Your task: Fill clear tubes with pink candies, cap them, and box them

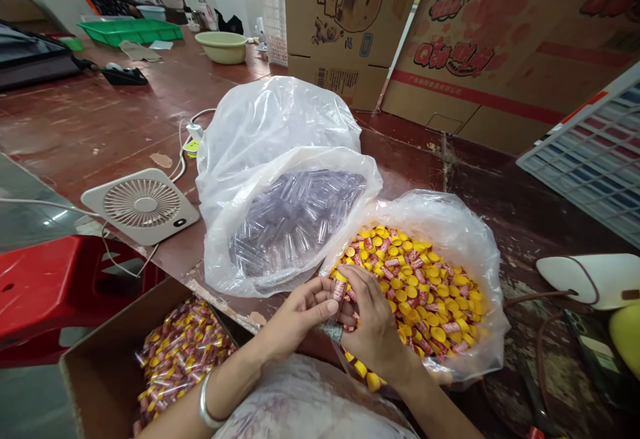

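Note:
A small red-and-white printed tube with a yellow cap (339, 287) stands nearly upright between my two hands. My left hand (306, 307) is closed, pinching it between thumb and fingers. The fingers of my right hand (373, 326) curl round the same tube from the other side, fingertips at its cap. A grey patterned band (332, 330) shows beneath my right fingers. Just to the right, a clear plastic bag (487, 246) holds many yellow caps and red printed tubes (417, 286). Beyond my left hand, a white plastic bag (220, 259) lies open, full of clear plastic tubes (295, 219).
At lower left, a cardboard box (95, 359) holds many filled tubes (185, 352). A white fan (145, 204) and red stool (45, 292) are on the left. Cardboard cartons (345, 32) and a white crate (595, 152) stand behind; a phone (595, 352) lies right.

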A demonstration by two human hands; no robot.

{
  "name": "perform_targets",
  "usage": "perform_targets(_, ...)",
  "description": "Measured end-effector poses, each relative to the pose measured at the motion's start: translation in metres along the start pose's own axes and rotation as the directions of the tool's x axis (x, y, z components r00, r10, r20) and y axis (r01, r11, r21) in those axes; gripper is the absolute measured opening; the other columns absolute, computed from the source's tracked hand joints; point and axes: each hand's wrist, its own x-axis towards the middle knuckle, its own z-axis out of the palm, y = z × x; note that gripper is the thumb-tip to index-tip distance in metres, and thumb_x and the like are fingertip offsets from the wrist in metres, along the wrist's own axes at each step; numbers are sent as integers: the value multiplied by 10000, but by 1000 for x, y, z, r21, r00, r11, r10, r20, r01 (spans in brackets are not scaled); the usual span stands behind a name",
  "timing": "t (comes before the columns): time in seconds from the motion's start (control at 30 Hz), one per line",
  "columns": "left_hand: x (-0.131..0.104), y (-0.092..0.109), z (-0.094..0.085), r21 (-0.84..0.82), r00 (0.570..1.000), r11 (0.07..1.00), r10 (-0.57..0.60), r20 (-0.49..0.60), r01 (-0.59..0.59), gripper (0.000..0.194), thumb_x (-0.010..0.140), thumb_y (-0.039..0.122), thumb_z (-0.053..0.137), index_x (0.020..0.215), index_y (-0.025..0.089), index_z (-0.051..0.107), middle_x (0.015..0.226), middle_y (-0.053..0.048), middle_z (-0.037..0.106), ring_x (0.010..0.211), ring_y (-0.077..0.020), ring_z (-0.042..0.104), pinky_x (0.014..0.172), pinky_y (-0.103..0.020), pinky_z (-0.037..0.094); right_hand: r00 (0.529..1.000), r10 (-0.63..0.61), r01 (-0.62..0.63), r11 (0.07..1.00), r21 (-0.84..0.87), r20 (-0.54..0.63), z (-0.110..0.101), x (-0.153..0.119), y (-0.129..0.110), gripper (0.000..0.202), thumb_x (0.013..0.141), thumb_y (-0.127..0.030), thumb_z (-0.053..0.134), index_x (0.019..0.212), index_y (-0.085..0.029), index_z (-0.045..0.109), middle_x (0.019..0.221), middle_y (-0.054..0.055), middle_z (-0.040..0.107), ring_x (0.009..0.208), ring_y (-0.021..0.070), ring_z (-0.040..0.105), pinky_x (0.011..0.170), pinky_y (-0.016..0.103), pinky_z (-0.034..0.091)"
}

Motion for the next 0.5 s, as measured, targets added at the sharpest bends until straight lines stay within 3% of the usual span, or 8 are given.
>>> perform_targets(0.1, 3, 1, 2, 37, 1000, 999, 12, -2, -12, 301, 819, 327, 777, 979, 140, 603, 840, -53, 702, 782, -177, 701, 812, -308, 540, 997, 12, -14, 1000, -21, -75, 5, 0, 0, 571, 877, -145, 564, 1420, -202, 397, 1245, 136, 594, 1266, 295, 528, 1048, 524, 491)
perform_targets(0.27, 6, -3, -1, 91, 989, 991, 107, -102, -98, 317, 790, 338, 805, 940, 138, 610, 815, -24, 661, 768, -133, 647, 746, -238, 515, 995, -34, 32, 999, -16, -96, 9, 0, 2, 546, 892, -117, 544, 1414, -196, 405, 1221, 127, 612, 1231, 272, 554, 1050, 512, 493)
perform_targets(0.37, 7, -8, -1, 79, 994, 995, 66, -87, -59, 325, 800, 354, 784, 951, 144, 588, 832, -33, 659, 759, -152, 659, 759, -284, 533, 995, -31, 30, 999, -12, -99, 11, -1, 1, 534, 879, -113, 556, 1391, -197, 429, 1190, 122, 634, 1195, 270, 582, 1048, 514, 495)
perform_targets(0.5, 10, -6, -3, 209, 998, 978, 19, -60, -6, 306, 798, 322, 730, 982, 165, 542, 810, -8, 617, 709, -154, 631, 723, -305, 531, 998, -45, 44, 999, 11, 44, 5, -1, 1, 603, 844, -67, 519, 1418, -213, 408, 1251, 112, 636, 1258, 268, 559, 1111, 535, 436)
